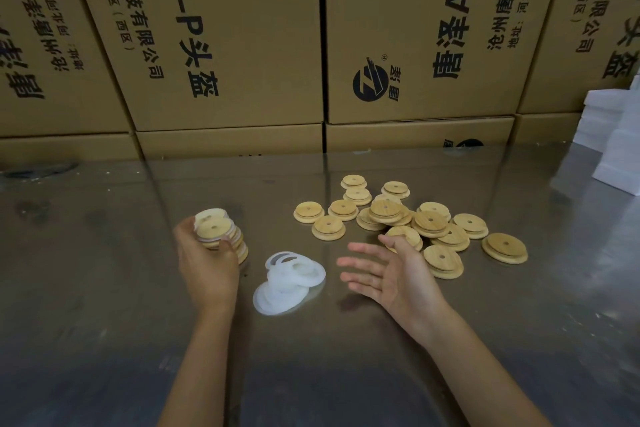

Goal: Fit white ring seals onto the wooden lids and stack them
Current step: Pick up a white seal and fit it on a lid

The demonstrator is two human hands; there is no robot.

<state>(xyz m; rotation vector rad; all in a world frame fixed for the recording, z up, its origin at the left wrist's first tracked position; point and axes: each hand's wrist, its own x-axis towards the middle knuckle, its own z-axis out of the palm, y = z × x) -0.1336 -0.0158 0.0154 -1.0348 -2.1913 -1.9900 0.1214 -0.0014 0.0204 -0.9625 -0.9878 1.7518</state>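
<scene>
My left hand (204, 260) grips a stack of wooden lids fitted with white ring seals (221, 234), tilted on the metal table at centre left. A small heap of loose white ring seals (289, 282) lies between my hands. My right hand (388, 274) hovers open, palm facing left, fingers spread, just right of the seals and holding nothing. Behind it several bare wooden lids (408, 218) with centre holes lie scattered and overlapping across the table.
The steel table (346, 357) reflects light. A wall of printed cardboard boxes (242, 45) stands along its far edge. White foam blocks (616, 142) are stacked at the far right. A dark object (41, 170) lies at the far left.
</scene>
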